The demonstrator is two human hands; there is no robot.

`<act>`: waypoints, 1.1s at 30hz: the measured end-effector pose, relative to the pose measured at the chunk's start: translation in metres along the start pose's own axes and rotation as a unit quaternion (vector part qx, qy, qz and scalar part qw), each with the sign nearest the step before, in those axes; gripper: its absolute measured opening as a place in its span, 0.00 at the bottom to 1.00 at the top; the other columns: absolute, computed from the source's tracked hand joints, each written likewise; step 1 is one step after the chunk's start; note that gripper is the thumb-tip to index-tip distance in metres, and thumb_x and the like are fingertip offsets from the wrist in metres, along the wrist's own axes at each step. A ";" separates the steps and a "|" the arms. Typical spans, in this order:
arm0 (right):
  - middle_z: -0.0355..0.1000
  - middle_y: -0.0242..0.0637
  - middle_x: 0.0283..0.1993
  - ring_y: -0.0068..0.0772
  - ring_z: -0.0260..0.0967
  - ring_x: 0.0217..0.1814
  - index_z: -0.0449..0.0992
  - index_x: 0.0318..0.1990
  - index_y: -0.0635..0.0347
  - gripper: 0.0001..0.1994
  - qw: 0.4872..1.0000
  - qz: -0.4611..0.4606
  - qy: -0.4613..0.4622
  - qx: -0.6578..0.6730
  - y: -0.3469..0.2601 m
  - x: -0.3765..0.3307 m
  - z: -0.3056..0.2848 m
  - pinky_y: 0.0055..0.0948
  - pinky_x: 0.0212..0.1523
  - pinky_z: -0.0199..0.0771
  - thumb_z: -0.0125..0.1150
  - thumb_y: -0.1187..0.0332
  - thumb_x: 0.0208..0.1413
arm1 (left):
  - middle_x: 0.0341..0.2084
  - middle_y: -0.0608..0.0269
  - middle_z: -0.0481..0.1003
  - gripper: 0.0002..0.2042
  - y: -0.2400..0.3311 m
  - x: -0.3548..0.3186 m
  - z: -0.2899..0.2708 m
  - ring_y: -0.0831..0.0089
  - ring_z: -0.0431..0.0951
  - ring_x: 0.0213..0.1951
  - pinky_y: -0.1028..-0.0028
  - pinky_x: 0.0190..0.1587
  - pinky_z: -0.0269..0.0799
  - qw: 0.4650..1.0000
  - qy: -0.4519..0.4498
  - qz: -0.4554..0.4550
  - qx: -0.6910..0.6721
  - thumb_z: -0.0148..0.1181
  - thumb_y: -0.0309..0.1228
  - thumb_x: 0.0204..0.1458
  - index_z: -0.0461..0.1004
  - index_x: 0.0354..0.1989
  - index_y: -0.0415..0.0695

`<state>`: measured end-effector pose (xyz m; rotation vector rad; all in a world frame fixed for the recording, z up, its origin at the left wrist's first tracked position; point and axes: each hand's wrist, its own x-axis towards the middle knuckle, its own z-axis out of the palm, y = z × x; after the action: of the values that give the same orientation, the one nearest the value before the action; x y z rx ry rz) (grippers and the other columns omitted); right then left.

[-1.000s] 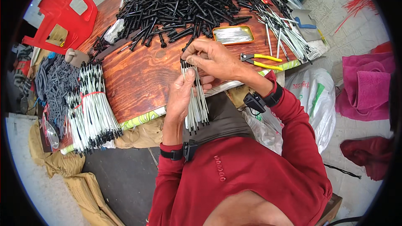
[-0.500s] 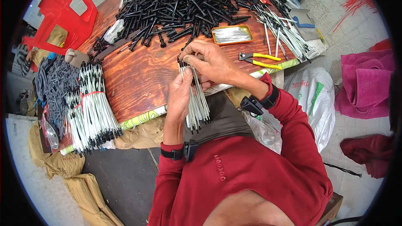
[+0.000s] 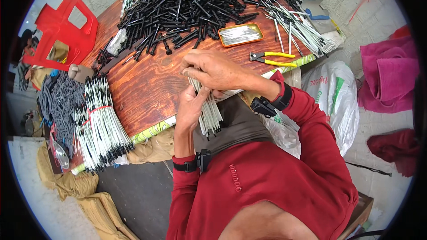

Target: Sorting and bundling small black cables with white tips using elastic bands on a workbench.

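My left hand (image 3: 190, 109) is closed around a bundle of thin white rods (image 3: 209, 118) with black tips, held at the table's near edge above my lap. The rods slant, their lower ends fanning out a little. Over the upper ends lies my right hand (image 3: 215, 70), its fingers curled around the tops and hiding the black tips there. Both hands are close together, the right above the left. Beyond them on the wooden table (image 3: 142, 93) is a large heap of black plastic tube-like parts (image 3: 191, 6).
Yellow-handled pliers (image 3: 273, 58) and an orange-rimmed tin (image 3: 240, 34) of thin pale pins lie right of centre, near loose white rods (image 3: 296, 26). At left stand tied rod bundles (image 3: 104, 120), grey parts (image 3: 62, 100) and a red stool (image 3: 66, 31). A white plastic bag (image 3: 331, 102) hangs at right.
My right hand's fingers have gone from pinching at the rods' black tips to curling over the bundle's upper ends. My left hand keeps its hold. The whole view has shifted slightly.
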<state>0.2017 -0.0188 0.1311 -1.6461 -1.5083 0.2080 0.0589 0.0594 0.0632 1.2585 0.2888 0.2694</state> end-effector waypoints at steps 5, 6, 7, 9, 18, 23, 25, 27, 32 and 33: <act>0.71 0.42 0.39 0.43 0.71 0.42 0.75 0.41 0.62 0.13 0.999 -0.036 0.002 0.027 0.003 -0.003 -0.016 0.40 0.42 0.70 0.54 0.60 0.62 | 0.35 0.56 0.80 0.14 -0.004 -0.006 -0.012 0.70 0.80 0.38 0.70 0.44 0.76 0.996 -0.022 -0.004 -0.089 0.57 0.36 0.62 0.74 0.46 0.35; 0.72 0.40 0.41 0.38 0.71 0.43 0.75 0.43 0.63 0.14 0.998 -0.025 0.036 0.046 0.008 -0.005 -0.023 0.37 0.44 0.70 0.53 0.59 0.63 | 0.35 0.56 0.80 0.14 -0.002 -0.008 -0.011 0.70 0.80 0.38 0.70 0.44 0.76 0.996 -0.022 -0.004 -0.088 0.57 0.36 0.62 0.74 0.46 0.35; 0.72 0.39 0.42 0.33 0.71 0.44 0.75 0.44 0.63 0.15 0.995 -0.015 0.069 0.065 0.010 -0.008 -0.027 0.34 0.45 0.70 0.52 0.58 0.65 | 0.36 0.54 0.80 0.15 0.001 -0.012 -0.010 0.68 0.81 0.39 0.68 0.45 0.76 0.995 -0.010 -0.008 -0.098 0.57 0.36 0.62 0.74 0.48 0.35; 0.72 0.37 0.41 0.33 0.71 0.44 0.75 0.46 0.61 0.18 0.987 0.014 0.054 0.148 0.020 -0.021 -0.023 0.34 0.46 0.71 0.49 0.54 0.66 | 0.39 0.49 0.80 0.16 0.008 -0.019 -0.008 0.64 0.81 0.41 0.65 0.48 0.76 0.993 0.016 -0.013 -0.116 0.56 0.34 0.62 0.73 0.51 0.34; 0.62 0.25 0.47 0.23 0.60 0.56 0.66 0.58 0.54 0.36 0.826 0.111 -0.264 0.486 0.024 -0.094 0.049 0.33 0.62 0.61 0.27 0.33 0.63 | 0.44 0.41 0.78 0.18 0.026 -0.058 -0.003 0.59 0.81 0.43 0.62 0.50 0.77 0.982 -0.072 0.055 -0.164 0.55 0.33 0.63 0.70 0.55 0.32; 0.58 0.24 0.51 0.23 0.54 0.61 0.61 0.62 0.51 0.36 0.713 0.150 -0.187 0.659 0.019 -0.118 0.097 0.34 0.67 0.53 0.26 0.33 0.62 | 0.45 0.39 0.77 0.17 0.010 -0.058 -0.008 0.55 0.82 0.44 0.60 0.50 0.78 0.995 0.003 0.000 -0.102 0.53 0.31 0.64 0.68 0.57 0.33; 0.57 0.24 0.51 0.24 0.54 0.62 0.58 0.64 0.48 0.36 0.696 0.175 -0.156 0.679 0.026 -0.122 0.110 0.35 0.67 0.52 0.26 0.33 0.62 | 0.45 0.39 0.77 0.18 -0.017 -0.047 -0.023 0.56 0.82 0.44 0.61 0.50 0.78 0.995 0.039 -0.019 -0.091 0.53 0.32 0.64 0.69 0.56 0.31; 0.58 0.24 0.51 0.24 0.54 0.62 0.59 0.64 0.48 0.36 0.684 0.185 -0.152 0.689 0.040 -0.127 0.118 0.35 0.67 0.52 0.26 0.32 0.62 | 0.46 0.39 0.77 0.18 -0.034 -0.045 -0.026 0.56 0.81 0.44 0.61 0.50 0.78 0.995 0.038 -0.019 -0.089 0.53 0.32 0.64 0.69 0.56 0.31; 0.59 0.24 0.52 0.25 0.55 0.63 0.59 0.64 0.48 0.36 0.652 0.205 -0.172 0.710 0.055 -0.130 0.108 0.35 0.67 0.53 0.31 0.31 0.60 | 0.47 0.38 0.76 0.18 -0.049 -0.043 -0.029 0.55 0.81 0.46 0.59 0.52 0.76 0.991 0.010 -0.008 -0.133 0.54 0.33 0.64 0.69 0.56 0.32; 0.60 0.24 0.52 0.25 0.56 0.63 0.59 0.64 0.48 0.37 0.648 0.201 -0.187 0.710 0.056 -0.128 0.106 0.36 0.67 0.54 0.32 0.31 0.60 | 0.47 0.38 0.76 0.18 -0.049 -0.043 -0.031 0.55 0.80 0.47 0.59 0.53 0.76 0.988 -0.002 0.001 -0.152 0.54 0.34 0.63 0.69 0.56 0.32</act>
<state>0.1426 -0.0742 -0.0246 -0.5188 -0.6477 1.5972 0.0099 0.0579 0.0102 0.9581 0.2331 0.2998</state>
